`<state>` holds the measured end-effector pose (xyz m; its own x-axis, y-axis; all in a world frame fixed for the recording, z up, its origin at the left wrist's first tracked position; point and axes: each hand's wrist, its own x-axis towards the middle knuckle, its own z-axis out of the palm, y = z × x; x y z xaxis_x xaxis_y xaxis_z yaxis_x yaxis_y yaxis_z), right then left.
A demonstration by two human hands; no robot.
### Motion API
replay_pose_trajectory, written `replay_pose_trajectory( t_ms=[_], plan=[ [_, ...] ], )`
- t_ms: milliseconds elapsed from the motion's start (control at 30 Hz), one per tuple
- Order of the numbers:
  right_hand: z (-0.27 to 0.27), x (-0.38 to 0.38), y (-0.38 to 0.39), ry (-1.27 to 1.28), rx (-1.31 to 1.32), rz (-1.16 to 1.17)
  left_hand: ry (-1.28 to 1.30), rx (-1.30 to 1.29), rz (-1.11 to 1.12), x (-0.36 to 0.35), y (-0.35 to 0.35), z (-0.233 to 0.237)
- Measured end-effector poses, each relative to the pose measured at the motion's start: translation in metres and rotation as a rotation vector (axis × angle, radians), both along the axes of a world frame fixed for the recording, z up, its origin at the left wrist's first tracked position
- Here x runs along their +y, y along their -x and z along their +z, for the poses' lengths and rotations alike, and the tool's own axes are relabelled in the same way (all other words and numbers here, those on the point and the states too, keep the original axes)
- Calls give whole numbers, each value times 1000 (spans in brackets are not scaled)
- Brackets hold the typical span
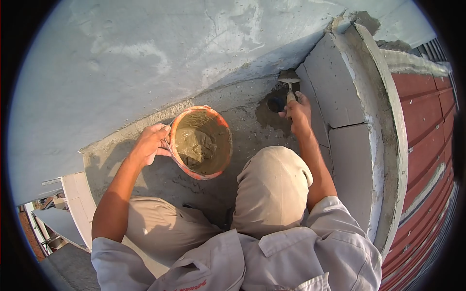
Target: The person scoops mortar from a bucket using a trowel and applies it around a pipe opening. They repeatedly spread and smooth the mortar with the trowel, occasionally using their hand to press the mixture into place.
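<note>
My left hand [154, 143] grips the left side of an orange-rimmed bucket [226, 145], its fingers at the rim and wire handle. Wet grey mortar [196, 145] lies inside the bucket, which is tipped toward me. In my right hand [297, 110] is the wooden handle of a trowel [289, 77]. Its metal blade points away from me, near the corner where the wall meets the block parapet. Just left of that hand, a dark round pipe opening [275, 104] sits in the floor, with damp mortar [264, 118] around it.
A grey plastered wall [160, 53] rises ahead. Along my right runs a low parapet of pale blocks [349, 160] with a rough mortar ledge [388, 126]; a red corrugated roof [427, 126] lies beyond it. More pale blocks [77, 194] stand at the left. My knees are close below the bucket.
</note>
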<state>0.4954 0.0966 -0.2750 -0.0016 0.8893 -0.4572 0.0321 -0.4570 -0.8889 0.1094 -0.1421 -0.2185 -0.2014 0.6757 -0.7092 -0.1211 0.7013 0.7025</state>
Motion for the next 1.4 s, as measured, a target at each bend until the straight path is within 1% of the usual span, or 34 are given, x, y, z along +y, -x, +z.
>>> replay_pose_trajectory(
  t_ms=[100,167,300,400,600,767,867,967,1067,1100,1167,1200,1267,1400],
  plan=[
    [1,3,22,4,173,-174,-10,3,2,1,-1,2],
    [-11,18,26,45,259,-220,-13,6,0,-1,-3,3],
    [6,31,39,143,496,-374,-8,22,-9,-7,2,0],
    [17,39,55,173,727,-536,-3,37,-4,-10,4,0],
    [31,59,81,60,631,-457,-13,43,-12,-14,9,-6],
    [48,76,83,-83,572,-385,-23,30,0,-17,9,-5],
    [72,63,82,-135,590,-377,-17,35,-7,-13,8,-1],
    [80,36,76,-213,590,-271,-19,35,-19,-11,7,0],
    [71,-15,72,-265,473,-171,-18,32,-17,-11,9,0],
    [64,-26,66,-226,385,-155,-20,30,-20,-11,10,-1],
    [34,-41,43,-146,209,-121,-25,34,-21,-14,12,-4],
    [16,-45,31,-202,99,-122,-27,40,-20,-15,12,-5],
    [-10,-51,2,-200,56,-64,-20,52,-12,-20,15,-7],
    [-11,-58,-32,-198,-58,35,-3,78,-24,-19,20,-6]
  ],
)
